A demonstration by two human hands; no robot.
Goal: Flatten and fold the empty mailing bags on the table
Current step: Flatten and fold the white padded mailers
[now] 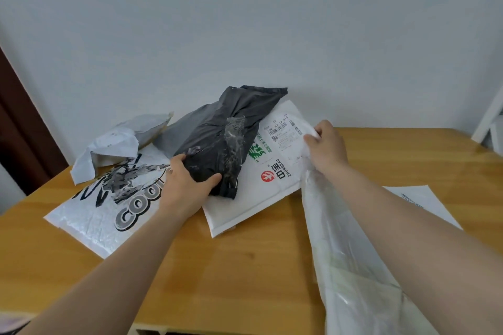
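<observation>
The dark grey mailing bag (220,139) is gripped at its near end by the left hand (187,185), the thumb lying across its front and the fingers (179,158) curled over its left edge. Under those fingers and to their left a white bubble mailer printed with large grey lettering (109,209) is spread flat on the tabletop (217,266). Beyond it, further left of the fingers, a crumpled white bag (109,149) is seen against the wall. Beneath the dark bag, between the two hands, a white padded mailer with a shipping label and red and green print (272,179) lies at a tilt. The right hand (326,144) is closed on a thin translucent plastic bag (348,253), which is pinched at its upper end near the label and hangs down under the forearm toward the near edge of the tabletop; whether the padded mailer's corner is also caught in that pinch cannot be told, the fingertips being partly hidden. To the right of the right forearm another flat white mailer (424,204) is laid on the wood.
</observation>
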